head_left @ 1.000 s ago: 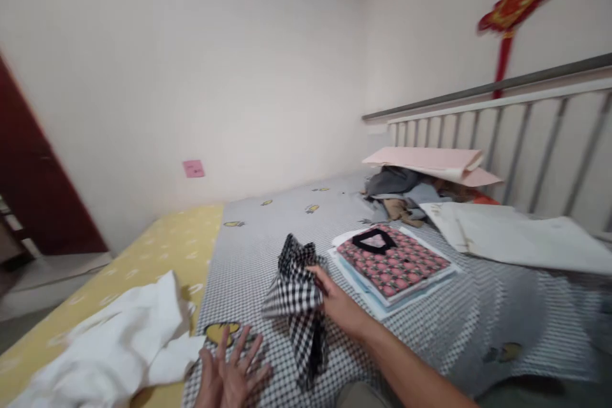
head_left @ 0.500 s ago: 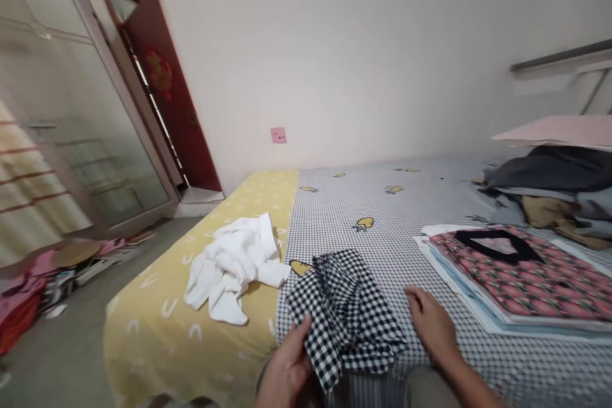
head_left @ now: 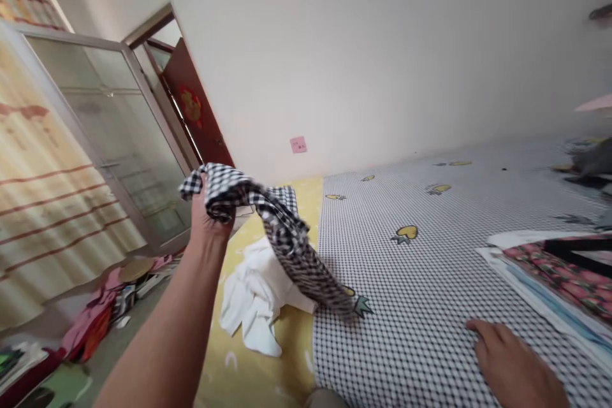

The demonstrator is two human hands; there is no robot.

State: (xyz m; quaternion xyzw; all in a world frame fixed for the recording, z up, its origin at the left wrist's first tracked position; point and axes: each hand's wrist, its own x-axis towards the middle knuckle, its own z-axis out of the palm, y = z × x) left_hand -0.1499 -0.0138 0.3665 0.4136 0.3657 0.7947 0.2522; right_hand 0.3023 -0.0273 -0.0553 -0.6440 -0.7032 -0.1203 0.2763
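Observation:
My left hand (head_left: 203,210) is raised over the yellow part of the bed, closed on a black-and-white checked garment (head_left: 282,229). The cloth drapes over the hand and hides most of its fingers. Its loose end swings down to the right, blurred, passing above a crumpled white garment (head_left: 255,296). What kind of garment the checked one is cannot be made out. At the lower right, my right hand (head_left: 516,360) rests on the small-checked bedspread (head_left: 421,293), fingers loosely extended and holding nothing.
A flat stack of folded clothes (head_left: 568,274), with a pink patterned top uppermost, lies at the right. Dark clothes (head_left: 593,162) are heaped behind it. Assorted items (head_left: 95,319) cover the floor at left, below a glass door (head_left: 109,134). A wall (head_left: 363,64) borders the bed's far side.
My left hand has lifted the checked garment off the bed, up and to the left. My view has turned, and my right hand stays on the bedspread near the folded stack.

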